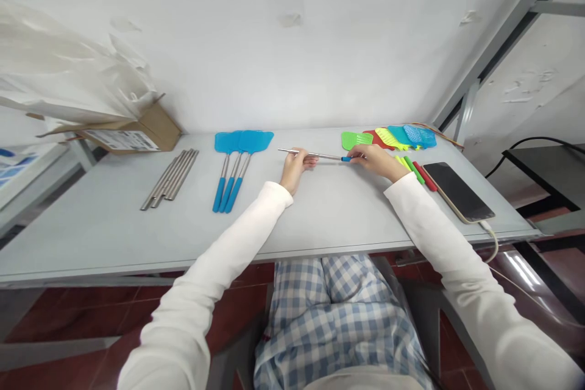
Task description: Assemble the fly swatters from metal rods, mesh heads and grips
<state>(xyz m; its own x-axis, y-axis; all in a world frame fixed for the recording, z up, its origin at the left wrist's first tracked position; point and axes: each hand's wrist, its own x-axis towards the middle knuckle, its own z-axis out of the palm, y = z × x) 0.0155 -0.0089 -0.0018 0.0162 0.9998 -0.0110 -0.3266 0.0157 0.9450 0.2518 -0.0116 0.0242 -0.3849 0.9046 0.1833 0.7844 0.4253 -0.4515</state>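
My left hand is closed around a thin metal rod, which lies roughly level above the table. At the rod's right end is a blue handle sleeve, pinched by my right hand; the fingers hide the rest of the sleeve. To the left of my left hand lie three blue fly swatters with their heads toward the wall. Just behind my right hand are loose fly swatter heads in green, red, yellow and blue, partly overlapping.
Several metal tubes lie at the left of the grey table. Green and red handle sleeves sit beside a phone with its cable. An opened cardboard box stands at the back left, against the wall.
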